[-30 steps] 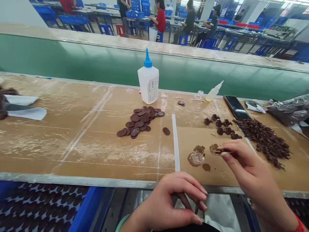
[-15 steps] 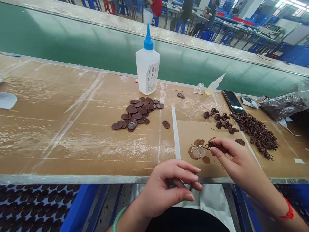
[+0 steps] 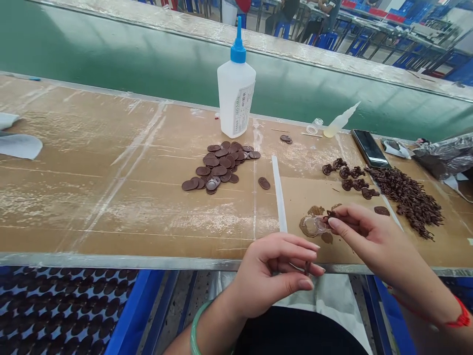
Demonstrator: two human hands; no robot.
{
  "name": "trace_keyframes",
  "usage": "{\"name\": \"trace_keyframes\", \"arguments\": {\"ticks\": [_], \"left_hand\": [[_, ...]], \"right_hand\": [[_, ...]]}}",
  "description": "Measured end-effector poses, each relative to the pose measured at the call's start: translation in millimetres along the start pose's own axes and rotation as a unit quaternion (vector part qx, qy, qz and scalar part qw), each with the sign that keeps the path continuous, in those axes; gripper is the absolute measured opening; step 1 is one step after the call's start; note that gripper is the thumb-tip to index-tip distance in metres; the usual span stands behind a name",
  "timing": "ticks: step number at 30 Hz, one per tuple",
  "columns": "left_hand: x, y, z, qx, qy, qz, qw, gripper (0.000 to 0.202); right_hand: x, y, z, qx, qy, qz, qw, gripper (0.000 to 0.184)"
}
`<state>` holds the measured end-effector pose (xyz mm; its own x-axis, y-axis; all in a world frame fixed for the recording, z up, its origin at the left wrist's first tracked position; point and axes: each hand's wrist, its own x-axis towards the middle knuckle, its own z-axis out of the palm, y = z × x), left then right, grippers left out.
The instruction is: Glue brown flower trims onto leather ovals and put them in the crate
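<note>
My right hand (image 3: 365, 231) pinches a small dark brown openwork piece (image 3: 328, 215) between thumb and fingertips. It is at the rim of a small clear plastic cup (image 3: 320, 225), which sits on a glue-stained patch of the table. My left hand (image 3: 281, 266) is by the front edge, with thumb and fingers curled around a thin brown piece (image 3: 307, 267) seen edge-on; most of it is hidden. Several similar brown openwork pieces (image 3: 353, 185) lie beyond my right hand. A heap of brown oval discs (image 3: 219, 165) lies left of centre, with a single disc (image 3: 263, 183) apart from it.
Behind the discs stands a white bottle with a blue nozzle (image 3: 236, 98). A small squeeze bottle (image 3: 340, 122), a phone (image 3: 369, 148) and a pile of dark brown parts (image 3: 410, 202) are at the right. Below the table at left, a blue tray (image 3: 136, 310) holds brown ovals.
The view has shifted, so the table appears higher and further right. My right hand has brought the openwork piece closer to the clear cup's rim. My left hand keeps its curled grip.
</note>
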<state>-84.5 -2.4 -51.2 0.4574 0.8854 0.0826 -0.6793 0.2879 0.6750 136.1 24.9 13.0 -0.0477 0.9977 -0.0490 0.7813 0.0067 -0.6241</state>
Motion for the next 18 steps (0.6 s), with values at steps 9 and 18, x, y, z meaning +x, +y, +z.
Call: {"name": "trace_keyframes", "arguments": {"ticks": [9,18], "left_hand": [[-0.2,-4.0,0.4,-0.012,0.0,0.007,1.0,0.03],[-1.4,-5.5,0.2,-0.02,-0.001,0.003,1.0,0.03]], "right_hand": [[1.7,2.1,-0.7,-0.046,0.004,-0.009,0.999,0.025],[1.2,3.3,-2.8,-0.084,-0.024,-0.009,0.996,0.027]]}}
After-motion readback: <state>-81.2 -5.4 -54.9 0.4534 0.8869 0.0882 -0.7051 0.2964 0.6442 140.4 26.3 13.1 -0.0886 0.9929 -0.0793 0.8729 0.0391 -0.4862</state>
